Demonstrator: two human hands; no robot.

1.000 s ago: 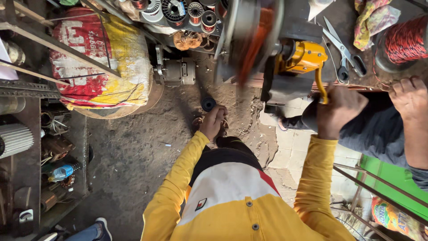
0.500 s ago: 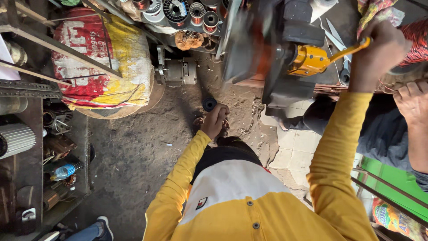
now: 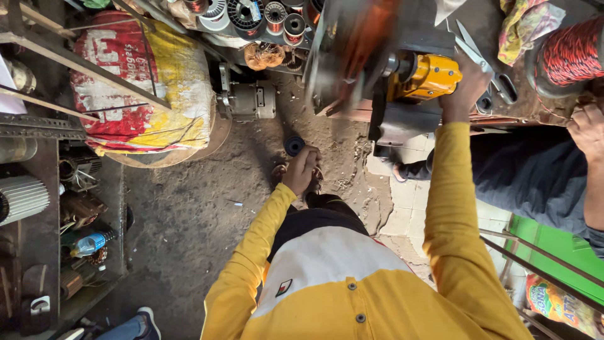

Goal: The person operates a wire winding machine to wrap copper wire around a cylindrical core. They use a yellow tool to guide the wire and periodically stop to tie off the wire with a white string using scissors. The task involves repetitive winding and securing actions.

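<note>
My right hand (image 3: 464,83) is raised and closed on the crank handle of a yellow hand-winding machine (image 3: 423,75) on the bench edge. Left of the machine, a copper-coloured coil former (image 3: 355,53) spins in a blur. My left hand (image 3: 302,169) hangs low at my side with fingers curled into a loose fist; nothing shows in it. It is just above my sandalled feet and close to a small black wheel (image 3: 294,146) on the dirt floor. Both sleeves are yellow.
Another person sits at right, with grey trousers (image 3: 535,176) and a hand (image 3: 588,129) by a red wire spool (image 3: 569,53). Scissors (image 3: 487,63) lie on the bench. An electric motor (image 3: 248,101), a printed sack (image 3: 138,94), copper wire spools (image 3: 264,12) and cluttered shelves (image 3: 56,239) surround the floor.
My right hand has carried the crank handle round: low a second ago, high and right half a second ago, now beside the yellow body. The left hand has stayed put.
</note>
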